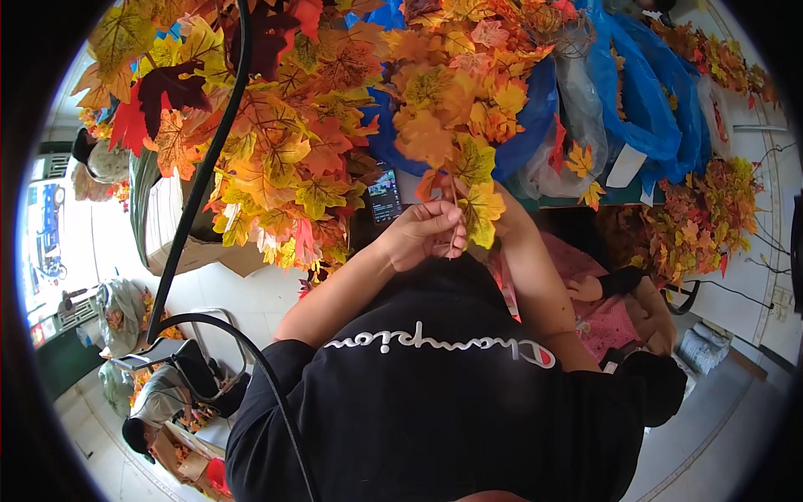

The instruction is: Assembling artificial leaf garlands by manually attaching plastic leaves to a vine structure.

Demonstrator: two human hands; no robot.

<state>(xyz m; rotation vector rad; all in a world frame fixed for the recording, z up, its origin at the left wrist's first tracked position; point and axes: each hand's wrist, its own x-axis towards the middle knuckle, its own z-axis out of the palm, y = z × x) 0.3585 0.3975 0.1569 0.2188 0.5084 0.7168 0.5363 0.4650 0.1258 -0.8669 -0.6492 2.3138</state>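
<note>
In front of my chest, my left hand (427,232) is closed, thumb and fingers pinched around the thin brown stem of an artificial maple leaf sprig (480,212). The sprig's yellow-green leaves lie just right of the fingertips, with an orange leaf close by. Behind those leaves is my right hand (507,209); its fingers are mostly hidden, so its grip does not show. Directly beyond both hands rises a heap of orange and yellow artificial maple leaves (427,138). A phone with a lit screen (385,196) lies just beyond my left wrist.
Thick leaf garlands (293,159) hang at the left. Blue plastic bags (640,92) and a clear bag (569,117) sit at the far right. A black cable (205,167) crosses the left side. Other people sit nearby: one in pink (598,322) at right, another (159,402) lower left.
</note>
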